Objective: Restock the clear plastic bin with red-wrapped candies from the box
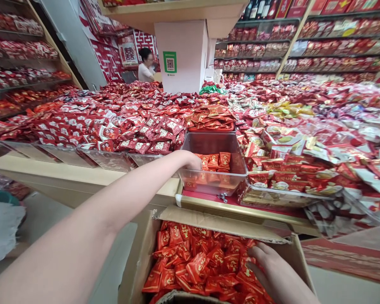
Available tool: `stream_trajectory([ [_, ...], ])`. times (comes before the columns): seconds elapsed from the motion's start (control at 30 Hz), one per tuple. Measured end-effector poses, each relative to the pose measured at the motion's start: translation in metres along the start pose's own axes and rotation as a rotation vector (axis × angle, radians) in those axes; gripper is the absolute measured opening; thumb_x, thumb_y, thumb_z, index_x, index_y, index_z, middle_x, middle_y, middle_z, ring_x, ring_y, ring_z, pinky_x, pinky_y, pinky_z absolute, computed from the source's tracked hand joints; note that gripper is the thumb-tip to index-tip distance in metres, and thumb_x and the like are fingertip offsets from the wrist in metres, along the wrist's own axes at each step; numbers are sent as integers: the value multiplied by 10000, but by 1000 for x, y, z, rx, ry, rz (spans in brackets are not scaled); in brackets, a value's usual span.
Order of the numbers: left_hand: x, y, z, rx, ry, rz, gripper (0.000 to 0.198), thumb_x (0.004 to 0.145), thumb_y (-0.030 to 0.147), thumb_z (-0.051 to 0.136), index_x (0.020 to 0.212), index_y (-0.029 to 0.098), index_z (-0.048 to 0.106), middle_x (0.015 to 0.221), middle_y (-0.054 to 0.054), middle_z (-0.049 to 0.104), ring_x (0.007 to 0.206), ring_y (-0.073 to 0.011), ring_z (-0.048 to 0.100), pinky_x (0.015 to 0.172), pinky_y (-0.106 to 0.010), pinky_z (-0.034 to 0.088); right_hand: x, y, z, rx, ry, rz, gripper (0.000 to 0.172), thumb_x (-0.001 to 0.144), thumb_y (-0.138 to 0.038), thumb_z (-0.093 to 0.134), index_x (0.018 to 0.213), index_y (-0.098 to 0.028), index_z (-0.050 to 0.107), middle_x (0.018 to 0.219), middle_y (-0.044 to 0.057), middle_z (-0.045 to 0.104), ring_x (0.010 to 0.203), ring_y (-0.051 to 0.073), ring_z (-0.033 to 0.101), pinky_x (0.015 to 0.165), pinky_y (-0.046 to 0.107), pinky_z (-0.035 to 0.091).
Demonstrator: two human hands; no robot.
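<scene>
- Left hand (pixel 194 161), arm (pixel 110 211) outstretched, dips into the clear bin (pixel 213 143) beyond the cardboard box (pixel 221 223); fingers hidden, grip unclear.
- Red packets (pixel 198 267) fill the box.
- Right hand (pixel 267 266) reaches in at the box's right, fingers curved, parted, touching packets.

At frame centre, the clear plastic bin (pixel 213 145) has open space above its red-wrapped sweets (pixel 213 161); below, a cardboard flap (pixel 220 223) stands between bin and carton (pixel 134 257).

Directly before you, the box (pixel 221 223) holds packets (pixel 198 268). Behind it, on the table (pixel 82 175), the bin (pixel 213 143) holds more, with trays (pixel 110 160) left and right of it and a pillar (pixel 185 46) behind.
</scene>
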State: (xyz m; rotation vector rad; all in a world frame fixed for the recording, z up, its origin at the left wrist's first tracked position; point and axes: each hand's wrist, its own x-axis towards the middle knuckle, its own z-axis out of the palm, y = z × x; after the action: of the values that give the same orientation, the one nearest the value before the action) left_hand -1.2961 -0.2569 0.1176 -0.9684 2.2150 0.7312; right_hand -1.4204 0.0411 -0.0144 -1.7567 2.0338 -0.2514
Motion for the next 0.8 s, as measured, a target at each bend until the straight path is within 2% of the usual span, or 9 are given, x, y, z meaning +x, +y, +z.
stream_trajectory([
  [0.1, 0, 0, 4, 50, -24, -32, 135, 781, 242, 577, 824, 118, 610, 707, -3, 612, 619, -118, 575, 596, -280, 484, -4, 10, 25, -182, 11, 66, 266, 758, -169, 438, 931, -156, 639, 1001, 149, 606, 866, 259, 572, 780, 360, 435],
  [0.2, -2, 2, 8, 69, -50, -65, 197, 841, 300, 518, 866, 116, 585, 770, -9, 608, 644, -109, 579, 600, -276, 491, -4, 19, 47, -275, 3, 159, 415, 719, -116, 478, 1123, -100, 571, 1176, 200, 538, 1002, 299, 547, 838, 376, 429],
  [0.33, -6, 5, 11, 86, -62, -86, 223, 852, 325, 503, 869, 119, 584, 769, -8, 608, 648, -108, 581, 612, -280, 491, -1, 26, 55, -152, -73, 192, 474, 726, -119, 466, 1196, -62, 491, 1114, 202, 579, 1007, 263, 565, 848, 345, 430],
  [0.43, -5, 4, 11, 90, -78, -83, 232, 856, 333, 494, 858, 119, 585, 772, -8, 609, 650, -108, 581, 614, -278, 490, -1, 25, 45, -41, -103, 179, 461, 681, -147, 518, 1136, -71, 517, 1056, 183, 606, 1002, 254, 563, 860, 330, 418],
  [0.53, -2, 1, 10, 89, -102, -76, 232, 858, 331, 491, 864, 119, 583, 789, -12, 610, 662, -110, 582, 617, -279, 490, -4, 19, 35, 60, -93, 149, 369, 629, -141, 536, 996, -137, 569, 1041, 138, 613, 980, 235, 569, 844, 299, 420],
  [0.7, 2, 0, 10, 75, -88, -86, 224, 858, 320, 493, 930, 123, 572, 867, -28, 605, 716, -123, 585, 639, -293, 495, -13, 10, 30, 198, -48, 119, 88, 675, -203, 486, 733, -221, 549, 837, 54, 646, 815, 205, 595, 718, 278, 444],
  [0.8, 1, 1, 11, 53, -64, -96, 229, 859, 318, 492, 963, 126, 563, 888, -32, 601, 720, -124, 584, 635, -292, 497, -18, 3, 20, 255, -16, 79, 60, 702, -256, 487, 663, -214, 507, 735, 38, 620, 718, 189, 575, 657, 268, 439],
])
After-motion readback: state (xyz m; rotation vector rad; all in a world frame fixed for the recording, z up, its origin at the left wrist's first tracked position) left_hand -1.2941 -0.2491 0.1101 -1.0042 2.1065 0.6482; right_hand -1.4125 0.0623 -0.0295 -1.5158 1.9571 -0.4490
